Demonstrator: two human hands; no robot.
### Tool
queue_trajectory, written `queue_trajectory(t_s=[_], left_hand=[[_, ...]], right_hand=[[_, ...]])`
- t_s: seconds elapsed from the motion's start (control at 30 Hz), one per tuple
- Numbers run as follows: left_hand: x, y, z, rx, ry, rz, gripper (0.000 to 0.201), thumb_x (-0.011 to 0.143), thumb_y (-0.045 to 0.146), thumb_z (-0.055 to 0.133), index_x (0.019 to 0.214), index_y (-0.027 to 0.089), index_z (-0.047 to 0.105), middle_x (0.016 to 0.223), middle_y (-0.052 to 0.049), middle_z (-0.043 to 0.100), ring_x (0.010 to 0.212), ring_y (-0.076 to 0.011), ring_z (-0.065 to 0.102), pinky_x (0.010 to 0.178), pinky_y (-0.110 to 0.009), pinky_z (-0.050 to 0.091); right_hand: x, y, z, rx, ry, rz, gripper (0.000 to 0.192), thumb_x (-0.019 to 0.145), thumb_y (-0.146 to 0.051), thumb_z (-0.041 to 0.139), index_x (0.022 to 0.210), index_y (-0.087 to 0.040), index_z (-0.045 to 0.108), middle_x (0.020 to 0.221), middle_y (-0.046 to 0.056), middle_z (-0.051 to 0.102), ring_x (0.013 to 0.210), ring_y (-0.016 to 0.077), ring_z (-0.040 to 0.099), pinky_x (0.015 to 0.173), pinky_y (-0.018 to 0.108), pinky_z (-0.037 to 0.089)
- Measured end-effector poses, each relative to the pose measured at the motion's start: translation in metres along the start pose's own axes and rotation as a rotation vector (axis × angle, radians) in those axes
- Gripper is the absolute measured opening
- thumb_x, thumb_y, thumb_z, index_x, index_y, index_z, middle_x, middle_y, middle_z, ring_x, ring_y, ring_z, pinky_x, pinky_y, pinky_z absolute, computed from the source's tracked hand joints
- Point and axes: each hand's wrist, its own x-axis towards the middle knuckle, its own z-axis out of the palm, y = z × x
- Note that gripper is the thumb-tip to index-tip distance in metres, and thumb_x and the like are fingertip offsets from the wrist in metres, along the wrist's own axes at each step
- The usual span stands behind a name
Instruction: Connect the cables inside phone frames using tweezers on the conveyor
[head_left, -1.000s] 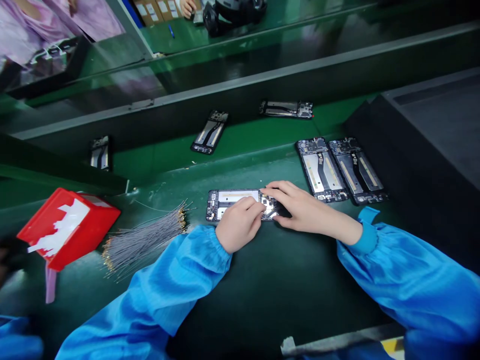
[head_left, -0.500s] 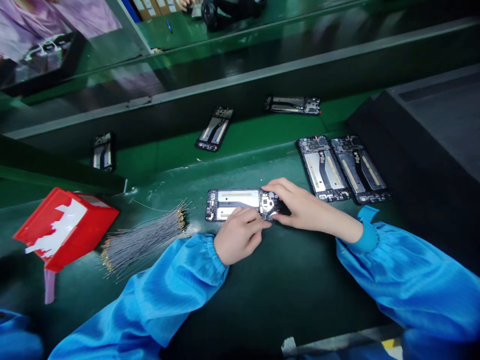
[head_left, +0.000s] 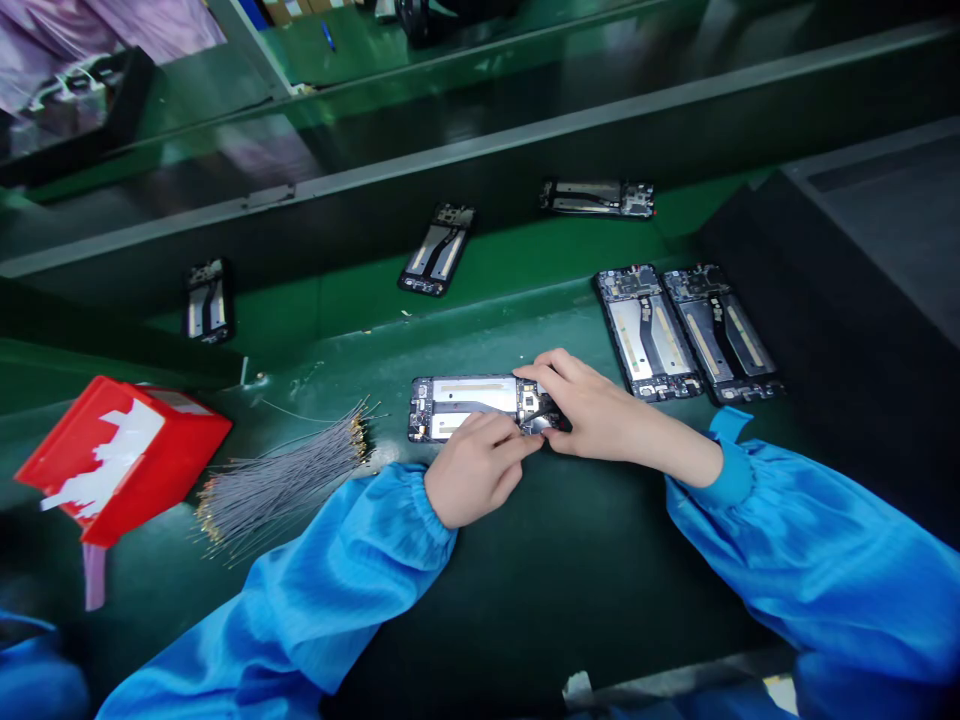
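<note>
An opened phone frame (head_left: 461, 403) lies flat on the dark green mat in front of me, its circuit board end to the right. My left hand (head_left: 480, 466) rests on its near edge, fingers curled and fingertips pressing beside the board. My right hand (head_left: 592, 405) grips the frame's right end, thumb and fingers around the board area. Whether a thin wire lies under my fingertips cannot be told. Both arms wear blue sleeves.
A bundle of thin grey wires (head_left: 281, 480) lies left of the frame, beside a red box (head_left: 120, 455). Two more opened phone frames (head_left: 686, 330) lie side by side at the right. Three frames (head_left: 437, 250) sit on the green conveyor behind. A dark raised block (head_left: 862, 290) stands at the right.
My left hand slid slightly toward me off the frame's top face. The view drifted a little, and the frames on the conveyor moved to the right.
</note>
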Motion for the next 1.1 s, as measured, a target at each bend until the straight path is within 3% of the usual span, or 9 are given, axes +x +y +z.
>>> queue_trajectory(t_s=[0.13,0.27,0.43,1.1], left_hand=[[0.001,-0.003,-0.005,0.056,-0.042,0.055,0.03,0.081,0.011,0.038,0.102,0.014,0.058,0.077,-0.005,0.054,0.072,-0.0166,0.045,0.063,-0.03,0.039],[-0.002,-0.019,-0.015,0.047,-0.093,0.151,0.032,0.082,0.012,0.037,0.106,0.016,0.058,0.078,-0.005,0.052,0.072,-0.0152,0.044,0.067,-0.029,0.041],[-0.007,-0.035,-0.021,-0.013,-0.057,0.157,0.031,0.085,0.013,0.036,0.103,0.019,0.061,0.074,-0.003,0.046,0.067,-0.012,0.042,0.063,-0.023,0.041],[-0.005,-0.032,-0.019,0.061,-0.055,0.188,0.031,0.084,0.013,0.036,0.102,0.018,0.061,0.071,-0.003,0.043,0.064,-0.0129,0.039,0.061,-0.024,0.039]], right_hand=[[0.0,0.0,-0.001,0.005,-0.012,0.002,0.064,0.066,-0.016,0.055,0.126,-0.02,0.033,0.114,0.01,0.039,0.102,0.0255,0.046,0.087,0.042,0.042],[-0.002,0.0,-0.004,0.012,-0.014,-0.012,0.062,0.068,-0.017,0.054,0.126,-0.02,0.032,0.115,0.009,0.039,0.1,0.0239,0.048,0.087,0.039,0.043],[-0.003,0.001,-0.006,0.039,-0.015,-0.02,0.062,0.069,-0.02,0.055,0.126,-0.023,0.031,0.115,0.008,0.039,0.1,0.0236,0.05,0.084,0.038,0.045],[0.008,-0.006,-0.006,-0.065,-0.065,0.067,0.062,0.064,-0.026,0.059,0.122,-0.021,0.038,0.108,0.009,0.04,0.088,0.0236,0.052,0.076,0.038,0.046]])
